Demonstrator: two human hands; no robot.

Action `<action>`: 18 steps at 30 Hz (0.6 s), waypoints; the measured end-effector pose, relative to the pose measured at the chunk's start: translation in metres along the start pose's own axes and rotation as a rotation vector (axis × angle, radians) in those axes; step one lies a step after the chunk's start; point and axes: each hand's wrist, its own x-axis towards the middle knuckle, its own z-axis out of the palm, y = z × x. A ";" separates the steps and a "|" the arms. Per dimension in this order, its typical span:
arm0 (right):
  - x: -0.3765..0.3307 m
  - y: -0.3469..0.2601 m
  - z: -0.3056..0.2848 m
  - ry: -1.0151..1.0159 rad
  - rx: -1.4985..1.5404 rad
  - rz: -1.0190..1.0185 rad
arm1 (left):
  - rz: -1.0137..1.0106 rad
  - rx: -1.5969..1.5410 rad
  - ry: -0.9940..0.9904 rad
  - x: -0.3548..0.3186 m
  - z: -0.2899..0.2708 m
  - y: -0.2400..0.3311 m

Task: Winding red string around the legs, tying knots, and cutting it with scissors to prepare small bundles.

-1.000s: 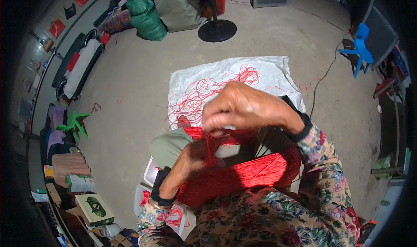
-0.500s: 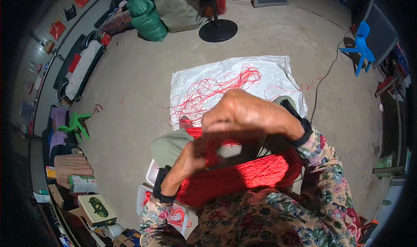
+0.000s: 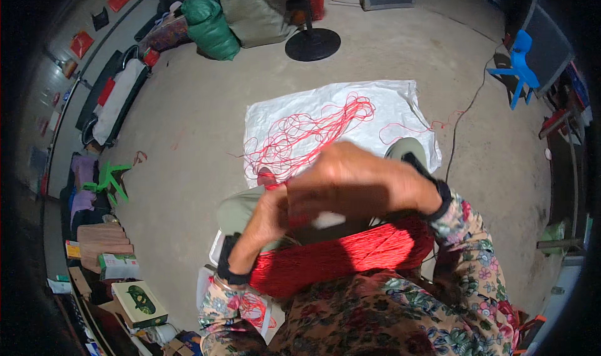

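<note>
— Where was the red cord [image 3: 341, 256]?
— A thick hank of it lay across the person's lap, just under both hands, likely so it could feed upward without tangling.

— And the hands themselves?
— The right hand [image 3: 357, 184] was raised over the lap, palm down, fingers curled toward the left. The left hand [image 3: 266, 221] came up from below, fingers bent toward the right one, the two touching or nearly so. A bit of red showed between them, so they seemed to be pinching a strand, but whether either was fully closed I couldn't tell; the right hand hid the fingertips.

— What lay beyond?
— On the concrete floor [image 3: 188, 137], just ahead of the knees, a white woven sack [image 3: 400, 109] was spread flat, with loose red thread [image 3: 300, 137] scattered over it, probably to keep it off the dust. Farther off stood a black fan base [image 3: 312, 44], a green sack [image 3: 210, 24] and a blue plastic chair [image 3: 518, 65]; boxes [image 3: 119, 265] were stacked at the left.
</note>
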 end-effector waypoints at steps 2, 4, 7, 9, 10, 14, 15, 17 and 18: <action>0.003 0.037 -0.001 0.048 0.154 0.061 | -0.036 -0.089 -0.063 -0.007 0.012 0.005; -0.002 0.071 0.008 0.064 0.350 0.153 | -0.083 -0.164 -0.108 -0.012 0.010 0.023; -0.030 0.102 0.057 -0.036 0.497 0.317 | 0.069 -0.712 -0.020 -0.011 -0.011 0.039; -0.038 0.072 0.079 0.034 0.646 0.222 | 0.263 -0.873 0.081 0.001 -0.033 0.043; -0.043 0.064 0.091 0.143 0.719 0.108 | 0.179 -0.743 0.197 0.009 -0.039 0.043; -0.036 0.013 0.057 0.111 0.037 -0.053 | -0.208 -0.148 0.234 0.020 -0.017 -0.021; -0.025 0.008 0.030 0.084 0.025 -0.046 | -0.126 -0.015 0.162 0.009 -0.008 -0.030; -0.004 0.008 0.000 -0.006 -0.078 0.025 | -0.037 0.111 0.084 -0.008 0.008 -0.025; -0.002 0.025 0.001 0.025 0.073 0.017 | -0.019 0.100 -0.023 -0.015 0.016 -0.013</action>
